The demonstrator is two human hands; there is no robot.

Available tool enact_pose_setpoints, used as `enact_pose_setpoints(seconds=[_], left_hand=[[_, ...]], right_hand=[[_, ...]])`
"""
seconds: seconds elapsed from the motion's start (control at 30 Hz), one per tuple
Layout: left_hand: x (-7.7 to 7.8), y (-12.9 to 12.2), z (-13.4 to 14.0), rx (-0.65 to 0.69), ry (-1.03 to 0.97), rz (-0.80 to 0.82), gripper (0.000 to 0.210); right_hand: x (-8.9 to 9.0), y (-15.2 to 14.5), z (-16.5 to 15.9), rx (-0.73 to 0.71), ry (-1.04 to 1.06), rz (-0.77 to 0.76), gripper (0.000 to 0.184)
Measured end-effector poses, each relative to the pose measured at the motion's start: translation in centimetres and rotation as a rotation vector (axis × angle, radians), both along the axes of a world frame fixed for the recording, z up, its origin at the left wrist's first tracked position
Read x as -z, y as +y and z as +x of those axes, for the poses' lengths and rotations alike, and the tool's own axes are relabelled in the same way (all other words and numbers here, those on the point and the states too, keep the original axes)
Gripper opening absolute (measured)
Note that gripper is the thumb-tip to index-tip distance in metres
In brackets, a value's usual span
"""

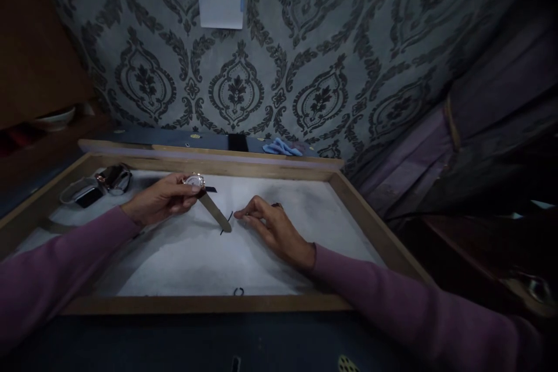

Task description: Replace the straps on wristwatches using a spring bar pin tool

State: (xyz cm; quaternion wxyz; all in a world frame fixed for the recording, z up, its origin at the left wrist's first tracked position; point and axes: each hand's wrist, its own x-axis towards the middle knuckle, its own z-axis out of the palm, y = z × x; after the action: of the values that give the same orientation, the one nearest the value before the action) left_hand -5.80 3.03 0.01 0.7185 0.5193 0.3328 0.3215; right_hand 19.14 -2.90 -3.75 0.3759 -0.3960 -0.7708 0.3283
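Note:
My left hand [168,197] grips a wristwatch [194,181] by its round, light-faced case. One half of its strap [215,213] hangs down to the right over the white tray floor. A short dark piece [211,189] shows just right of the case; whether it belongs to the watch I cannot tell. My right hand [274,229] is close to the strap's tip, thumb and forefinger pinched together. Beside those fingertips a thin dark stick [231,216] slants behind the strap's end. Whether the fingers touch the stick is unclear.
A wooden-rimmed tray [209,304] surrounds both hands. More watches [114,179] lie in its left corner, and a small dark ring-shaped piece [238,291] near the front rim. Behind are a blue cloth [281,147] and a black flat object [238,142]. A curtain hangs right.

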Motion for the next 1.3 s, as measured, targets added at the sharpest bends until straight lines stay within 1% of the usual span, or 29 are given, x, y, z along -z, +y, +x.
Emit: enact_pose_setpoints(seconds=[0.07, 0.17, 0.27, 0.33, 0.37, 0.4, 0.47, 0.5, 0.6, 0.73, 0.87, 0.93, 1.0, 1.17, 1.3], left_hand=[[0.0, 0.1, 0.0, -0.037, 0.005, 0.017, 0.023], [0.1, 0.2, -0.1, -0.095, 0.001, -0.001, 0.024], [0.2, 0.1, -0.1, -0.095, -0.011, -0.037, 0.027], [0.3, -0.1, -0.1, -0.086, -0.012, -0.061, 0.03], [0.4, -0.1, 0.0, -0.077, -0.019, -0.076, 0.031], [0.4, -0.2, 0.0, -0.077, -0.029, -0.092, 0.031], [0.6, -0.2, 0.1, -0.068, -0.069, -0.137, 0.031], [0.8, -0.2, 0.1, -0.07, -0.093, -0.156, 0.031], [1.5, -0.1, 0.1, -0.073, -0.1, -0.187, 0.031], [2.3, -0.1, 0.2, -0.038, -0.06, -0.199, 0.033], [2.3, -0.3, 0.5, 0.063, -0.082, -0.201, 0.032], [2.2, -0.3, 0.5, 0.085, -0.099, -0.199, 0.032], [2.3, -0.3, 0.6, 0.079, -0.093, -0.198, 0.032], [2.7, -0.3, 0.6, 0.092, -0.064, -0.199, 0.03], [2.8, -0.5, 0.4, 0.169, 0.012, -0.171, 0.034]], right_hand=[[0.0, -0.1, 0.0, -0.011, -0.033, 0.027, 0.005], [-0.1, -0.2, -0.1, -0.007, -0.065, 0.05, 0.007], [-0.3, -0.3, -0.3, 0.004, -0.064, 0.015, 0.009], [-0.5, -0.2, -0.4, 0.013, 0.007, -0.047, 0.009], [-0.6, 0.0, -0.3, 0.023, 0.075, -0.082, 0.012], [-0.8, 0.2, -0.3, 0.047, 0.168, -0.127, 0.016], [-1.1, 0.8, 0.1, 0.112, 0.253, -0.125, 0.021], [-1.3, 1.1, 0.4, 0.155, 0.353, -0.187, 0.025], [-1.3, 1.9, 1.5, 0.201, 0.394, -0.228, 0.028], [-0.5, 2.7, 2.7, 0.23, 0.289, -0.273, 0.025], [0.1, 3.5, 3.2, 0.262, 0.111, -0.213, 0.021], [-0.1, 3.7, 3.5, 0.268, -0.007, -0.176, 0.017], [-0.5, 3.7, 3.7, 0.262, -0.144, -0.156, 0.008], [-1.7, 3.1, 3.9, 0.273, -0.421, -0.104, 0.008], [-1.7, 3.0, 3.5, 0.268, -0.562, -0.074, 0.007]])
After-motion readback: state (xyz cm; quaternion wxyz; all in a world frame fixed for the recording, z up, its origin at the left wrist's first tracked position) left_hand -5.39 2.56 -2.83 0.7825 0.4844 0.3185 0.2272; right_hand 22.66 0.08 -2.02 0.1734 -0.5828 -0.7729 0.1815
